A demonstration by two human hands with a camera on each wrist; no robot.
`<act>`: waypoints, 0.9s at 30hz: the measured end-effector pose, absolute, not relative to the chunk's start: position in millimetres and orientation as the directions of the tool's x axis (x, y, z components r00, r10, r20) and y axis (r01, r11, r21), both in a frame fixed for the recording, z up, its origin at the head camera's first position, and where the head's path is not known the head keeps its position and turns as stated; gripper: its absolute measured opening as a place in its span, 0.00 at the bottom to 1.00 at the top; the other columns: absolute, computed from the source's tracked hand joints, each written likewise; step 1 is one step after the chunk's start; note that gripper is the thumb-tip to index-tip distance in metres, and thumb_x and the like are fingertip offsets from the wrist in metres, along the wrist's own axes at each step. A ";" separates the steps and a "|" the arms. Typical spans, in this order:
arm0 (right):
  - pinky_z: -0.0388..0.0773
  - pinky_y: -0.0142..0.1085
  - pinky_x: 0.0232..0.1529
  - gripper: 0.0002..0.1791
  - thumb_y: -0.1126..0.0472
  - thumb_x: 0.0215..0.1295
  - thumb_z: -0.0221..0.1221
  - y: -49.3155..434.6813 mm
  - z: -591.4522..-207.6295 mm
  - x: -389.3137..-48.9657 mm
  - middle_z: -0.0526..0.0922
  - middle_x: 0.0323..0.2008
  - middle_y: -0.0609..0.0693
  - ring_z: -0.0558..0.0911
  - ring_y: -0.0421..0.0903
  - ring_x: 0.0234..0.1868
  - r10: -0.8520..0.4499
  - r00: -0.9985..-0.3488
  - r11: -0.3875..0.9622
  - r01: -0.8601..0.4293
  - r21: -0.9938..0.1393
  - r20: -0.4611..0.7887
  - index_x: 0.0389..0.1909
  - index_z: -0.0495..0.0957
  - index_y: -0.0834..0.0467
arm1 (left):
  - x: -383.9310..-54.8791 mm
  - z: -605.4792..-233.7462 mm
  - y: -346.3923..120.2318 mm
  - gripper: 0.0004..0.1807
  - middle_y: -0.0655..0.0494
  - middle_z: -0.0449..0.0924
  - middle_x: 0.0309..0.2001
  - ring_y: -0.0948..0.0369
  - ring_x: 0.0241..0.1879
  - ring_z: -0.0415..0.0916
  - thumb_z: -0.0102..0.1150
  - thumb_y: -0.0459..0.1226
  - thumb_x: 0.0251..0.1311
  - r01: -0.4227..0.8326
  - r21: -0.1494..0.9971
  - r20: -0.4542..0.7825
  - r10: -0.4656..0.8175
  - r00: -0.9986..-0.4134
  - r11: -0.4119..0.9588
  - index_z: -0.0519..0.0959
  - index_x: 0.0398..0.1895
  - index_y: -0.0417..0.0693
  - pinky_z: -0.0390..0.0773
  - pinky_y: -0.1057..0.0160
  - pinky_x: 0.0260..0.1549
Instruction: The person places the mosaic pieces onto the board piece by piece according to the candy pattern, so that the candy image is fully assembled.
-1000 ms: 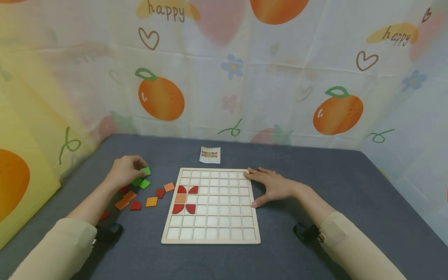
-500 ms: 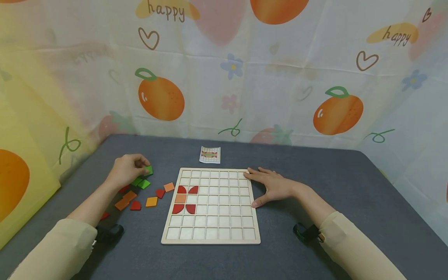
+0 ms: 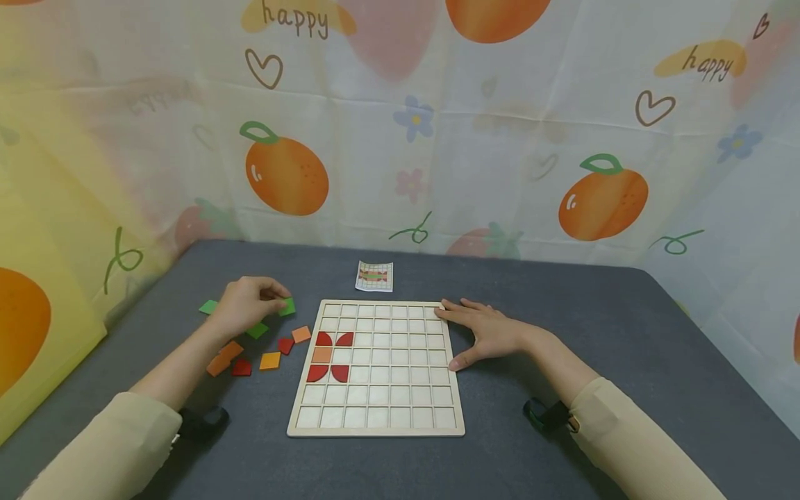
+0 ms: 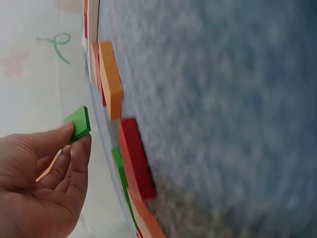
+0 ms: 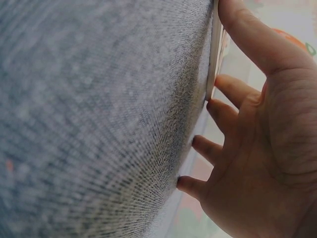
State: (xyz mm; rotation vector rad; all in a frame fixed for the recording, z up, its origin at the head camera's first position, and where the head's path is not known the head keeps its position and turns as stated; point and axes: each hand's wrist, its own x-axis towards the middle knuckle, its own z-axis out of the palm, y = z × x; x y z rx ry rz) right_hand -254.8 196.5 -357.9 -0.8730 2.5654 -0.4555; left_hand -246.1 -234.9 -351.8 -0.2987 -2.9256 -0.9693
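Observation:
Between thumb and fingers my left hand (image 3: 245,305) pinches a green square tile (image 3: 287,307); the left wrist view shows this green tile (image 4: 79,124) tilted and lifted above the table. A white grid board (image 3: 400,396) lies just to the right of that hand. In its left columns sit red quarter-round tiles (image 3: 318,373) around one light orange square tile (image 3: 321,355). My right hand (image 3: 487,330) rests at the board's upper right edge, fingers spread. Seen from the right wrist, its thumb and forefinger touch the board's edge (image 5: 214,54), other fingertips on the table.
Loose tiles lie left of the board: a yellow-orange one (image 3: 270,360), a red one (image 3: 242,368), brown-orange ones (image 3: 225,357), and green ones (image 3: 257,330) partly under my left arm. A small printed pattern card (image 3: 374,276) lies behind the board on the dark table (image 3: 537,292).
My left hand has moved right toward the board, carrying the green tile away from the other green tiles. The right hand and the board have stayed in place.

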 end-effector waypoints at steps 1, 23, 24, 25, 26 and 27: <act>0.38 0.73 0.70 0.55 0.35 0.54 0.67 196.4 -357.8 -254.8 0.43 0.81 0.51 0.40 0.63 0.81 -0.633 -0.730 0.754 -0.506 -0.419 -0.257 0.78 0.51 0.46 | -245.7 -351.7 -233.1 0.10 0.44 0.87 0.40 0.55 0.37 0.82 0.61 0.36 0.64 0.201 0.590 0.097 0.179 -0.979 0.782 0.84 0.45 0.42 0.78 0.62 0.34; 0.37 0.73 0.70 0.55 0.35 0.54 0.67 196.5 -358.8 -255.5 0.43 0.81 0.51 0.39 0.63 0.81 -0.632 -0.730 0.754 -0.503 -0.422 -0.261 0.78 0.50 0.46 | -234.0 -350.9 -183.6 0.06 0.55 0.88 0.35 0.62 0.34 0.81 0.67 0.37 0.59 0.279 0.712 -0.054 0.447 -0.893 0.644 0.86 0.39 0.48 0.78 0.61 0.37; 0.37 0.73 0.70 0.55 0.35 0.54 0.67 196.6 -359.0 -255.7 0.43 0.81 0.51 0.39 0.63 0.81 -0.633 -0.729 0.753 -0.504 -0.422 -0.260 0.78 0.50 0.46 | -233.3 -351.3 -181.9 0.06 0.55 0.88 0.35 0.62 0.33 0.81 0.67 0.37 0.59 0.279 0.715 -0.062 0.456 -0.888 0.640 0.86 0.38 0.48 0.78 0.61 0.37; 0.37 0.73 0.70 0.55 0.35 0.54 0.67 196.7 -359.2 -255.8 0.43 0.81 0.51 0.39 0.63 0.81 -0.634 -0.728 0.753 -0.505 -0.422 -0.259 0.78 0.50 0.46 | -232.6 -351.7 -180.4 0.05 0.55 0.88 0.34 0.62 0.33 0.81 0.67 0.36 0.58 0.281 0.721 -0.065 0.466 -0.882 0.634 0.86 0.38 0.48 0.79 0.61 0.37; 0.37 0.73 0.70 0.55 0.34 0.54 0.67 196.8 -359.4 -256.0 0.43 0.81 0.51 0.39 0.63 0.81 -0.635 -0.728 0.752 -0.506 -0.422 -0.259 0.78 0.50 0.46 | -232.0 -352.2 -179.0 0.05 0.55 0.88 0.33 0.61 0.32 0.81 0.67 0.36 0.58 0.283 0.725 -0.070 0.475 -0.877 0.629 0.86 0.37 0.47 0.78 0.61 0.36; 0.37 0.73 0.70 0.55 0.34 0.54 0.67 196.9 -359.5 -256.1 0.43 0.81 0.51 0.39 0.63 0.81 -0.636 -0.727 0.752 -0.507 -0.422 -0.259 0.78 0.50 0.45 | -231.6 -352.5 -177.7 0.05 0.55 0.88 0.33 0.61 0.32 0.81 0.67 0.36 0.58 0.288 0.728 -0.071 0.485 -0.872 0.622 0.86 0.37 0.47 0.78 0.61 0.36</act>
